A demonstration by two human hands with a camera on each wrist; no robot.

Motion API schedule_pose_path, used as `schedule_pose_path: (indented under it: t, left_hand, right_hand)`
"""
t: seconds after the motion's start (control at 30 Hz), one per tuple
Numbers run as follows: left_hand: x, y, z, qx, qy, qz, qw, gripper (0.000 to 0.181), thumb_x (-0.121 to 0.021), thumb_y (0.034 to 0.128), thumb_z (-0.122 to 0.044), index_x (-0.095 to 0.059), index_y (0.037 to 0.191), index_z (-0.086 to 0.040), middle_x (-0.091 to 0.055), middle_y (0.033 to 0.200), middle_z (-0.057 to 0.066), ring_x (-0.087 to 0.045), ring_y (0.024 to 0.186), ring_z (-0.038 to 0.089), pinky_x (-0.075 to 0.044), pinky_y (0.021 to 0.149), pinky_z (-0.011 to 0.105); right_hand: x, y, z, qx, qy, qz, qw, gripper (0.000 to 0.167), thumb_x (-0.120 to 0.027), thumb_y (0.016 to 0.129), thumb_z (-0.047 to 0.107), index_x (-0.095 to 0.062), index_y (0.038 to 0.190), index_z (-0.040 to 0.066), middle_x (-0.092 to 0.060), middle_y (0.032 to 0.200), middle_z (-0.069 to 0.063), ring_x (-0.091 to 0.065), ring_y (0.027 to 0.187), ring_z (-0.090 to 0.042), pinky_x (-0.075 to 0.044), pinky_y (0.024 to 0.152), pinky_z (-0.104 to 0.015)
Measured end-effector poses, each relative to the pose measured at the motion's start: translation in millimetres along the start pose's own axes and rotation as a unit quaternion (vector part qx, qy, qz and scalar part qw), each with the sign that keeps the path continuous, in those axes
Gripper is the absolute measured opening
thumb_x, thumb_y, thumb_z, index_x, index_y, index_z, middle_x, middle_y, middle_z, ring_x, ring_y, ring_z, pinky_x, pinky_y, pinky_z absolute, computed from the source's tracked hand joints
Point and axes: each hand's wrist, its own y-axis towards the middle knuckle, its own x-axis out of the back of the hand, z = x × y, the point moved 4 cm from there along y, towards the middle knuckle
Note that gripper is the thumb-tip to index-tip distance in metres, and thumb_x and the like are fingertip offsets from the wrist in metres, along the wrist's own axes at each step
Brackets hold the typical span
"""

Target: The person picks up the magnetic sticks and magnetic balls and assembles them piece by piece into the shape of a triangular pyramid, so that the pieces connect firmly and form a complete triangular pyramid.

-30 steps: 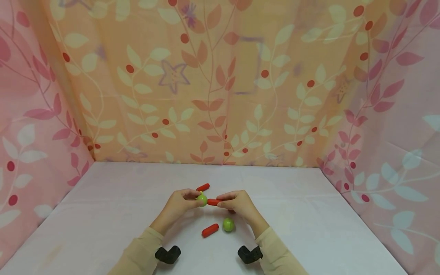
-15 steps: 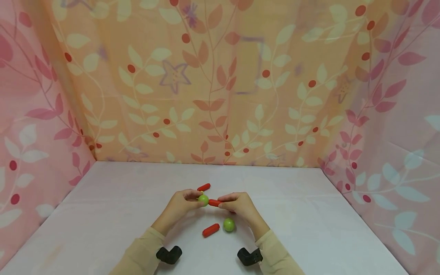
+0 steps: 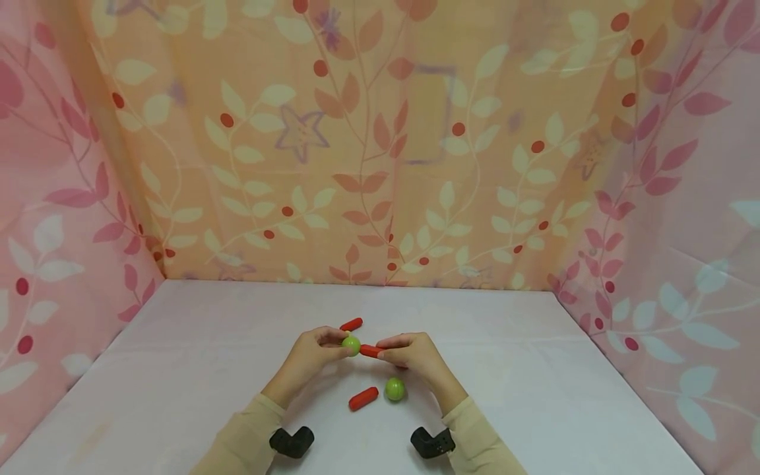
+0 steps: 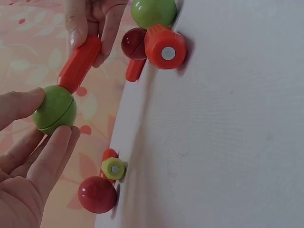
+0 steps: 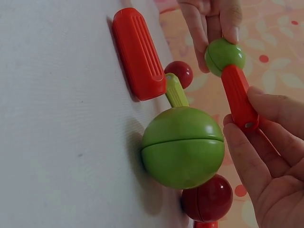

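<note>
My left hand (image 3: pixel 317 348) pinches a green ball (image 4: pixel 55 109) between thumb and fingers. With thumb and fingertips my right hand (image 5: pixel 273 142) grips a red stick (image 5: pixel 240 97), whose far end touches that ball. Both pieces are held up above the table. Below them on the table lie another red stick (image 3: pixel 363 398) and a second green ball (image 3: pixel 394 389). In the right wrist view a dark red ball (image 5: pixel 207 198) and a yellow-green stick (image 5: pixel 176 90) show beside the second green ball.
Beyond the hands one more red stick (image 3: pixel 351 324) lies on the white table (image 3: pixel 178 369). Another dark red ball (image 4: pixel 97 194) rests near a yellow-green stick (image 4: pixel 114 168) in the left wrist view. Patterned cloth (image 3: pixel 368 132) stands behind the table and at both sides.
</note>
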Motion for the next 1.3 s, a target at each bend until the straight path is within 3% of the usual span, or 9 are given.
schedule_pose_path:
  t: [0.5,1.3]
  left_hand:
    - [1.4,-1.2,-2.7,-0.018,-0.010,0.016,0.9996,0.033,-0.083,0.0802,-0.015,-0.071,0.109,-0.004,-0.074,0.107,0.009,-0.068,0.096,0.016,-0.057,0.090,0.032]
    - [-1.6,-2.6,-1.7,-0.015,-0.013,0.024,0.9995,0.032,-0.080,0.0833,-0.020,-0.073,0.112,-0.009,-0.075,0.109,0.005,-0.068,0.100,0.016,-0.056,0.095,0.037]
  right_hand:
    - [1.6,-1.2,-0.4,-0.004,0.014,0.009,0.9998,0.022,-0.077,0.085,0.023,-0.079,0.102,0.009,-0.075,0.091,-0.003,-0.061,0.074,-0.012,-0.054,0.070,-0.029]
    - [-0.7,-1.9,1.0,0.001,0.045,0.049,0.9978,0.027,-0.079,0.085,0.023,-0.078,0.103,0.003,-0.074,0.094,-0.005,-0.071,0.081,-0.013,-0.060,0.083,-0.032]
